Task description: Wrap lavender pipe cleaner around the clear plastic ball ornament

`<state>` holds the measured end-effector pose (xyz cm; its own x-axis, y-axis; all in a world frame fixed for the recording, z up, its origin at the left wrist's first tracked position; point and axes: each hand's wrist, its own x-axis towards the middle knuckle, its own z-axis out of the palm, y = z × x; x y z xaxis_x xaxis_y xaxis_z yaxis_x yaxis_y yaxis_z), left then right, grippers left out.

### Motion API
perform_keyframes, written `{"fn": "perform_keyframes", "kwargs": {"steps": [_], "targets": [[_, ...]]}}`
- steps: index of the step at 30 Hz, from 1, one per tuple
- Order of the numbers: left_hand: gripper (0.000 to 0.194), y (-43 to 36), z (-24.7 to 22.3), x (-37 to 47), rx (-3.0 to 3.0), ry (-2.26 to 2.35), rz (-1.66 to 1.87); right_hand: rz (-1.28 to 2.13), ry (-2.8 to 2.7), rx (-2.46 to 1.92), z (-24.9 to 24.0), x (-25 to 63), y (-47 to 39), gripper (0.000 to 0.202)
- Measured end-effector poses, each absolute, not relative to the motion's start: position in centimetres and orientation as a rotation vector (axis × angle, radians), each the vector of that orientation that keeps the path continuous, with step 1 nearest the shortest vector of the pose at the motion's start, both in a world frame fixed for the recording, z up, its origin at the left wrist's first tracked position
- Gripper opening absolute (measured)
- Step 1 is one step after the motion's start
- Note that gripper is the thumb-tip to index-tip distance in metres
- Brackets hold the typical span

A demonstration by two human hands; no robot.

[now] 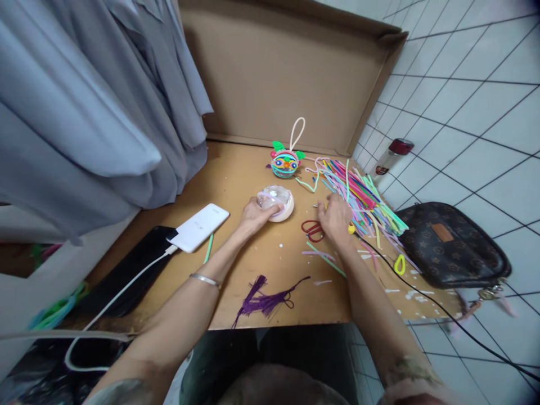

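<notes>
Left hand: grip closed on a clear, pale-banded ball, thumb over it; rounded, no evident long axis; right hand: fingers bent down, whether grasping cannot be told; ball to its left, across a gap of worktop; red-handled scissors just beside, left and nearer the body; pipe cleaners right and beyond; purple tassels nearer the body than either grip, by the front edge.

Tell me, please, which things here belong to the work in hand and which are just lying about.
Probably in use:
- clear ball, in the left hand
- red-handled scissors, by the right hand
- fuzzy stems
- purple tassels

Probably just lying about:
- white device
- brown bag
- red-capped bottle
</notes>
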<state>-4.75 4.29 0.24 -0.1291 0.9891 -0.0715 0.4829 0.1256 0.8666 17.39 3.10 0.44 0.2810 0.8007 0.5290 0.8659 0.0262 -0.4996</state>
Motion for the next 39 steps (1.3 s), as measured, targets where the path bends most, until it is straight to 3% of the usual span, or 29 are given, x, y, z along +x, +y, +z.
{"fn": "perform_keyframes", "kwargs": {"steps": [3,8,11,20,29,39], "targets": [[0.07,4.2,0.5,-4.8,1.439,1.721,0.907,-0.343,-1.487,-2.08,0.1,19.7,3.2,0.032],[0.071,4.3,0.6,-5.0,1.469,1.704,0.89,-0.33,-1.475,-2.433,-1.3,21.6,2.3,0.053],[0.072,4.5,0.2,-5.2,1.476,1.647,0.913,-0.253,-1.408,-2.511,-1.3,21.7,2.0,0.055],[0.066,4.3,0.6,-5.4,1.484,1.662,0.901,-0.169,-1.281,-2.181,1.0,21.0,1.5,0.05],[0.062,4.9,-0.3,-5.8,1.471,1.605,0.951,-0.232,-1.578,-1.61,1.1,18.8,0.8,0.035],[0.066,5.0,-0.5,-5.9,1.429,1.489,1.006,-0.286,-1.704,-1.516,1.1,18.3,0.4,0.023]]}}
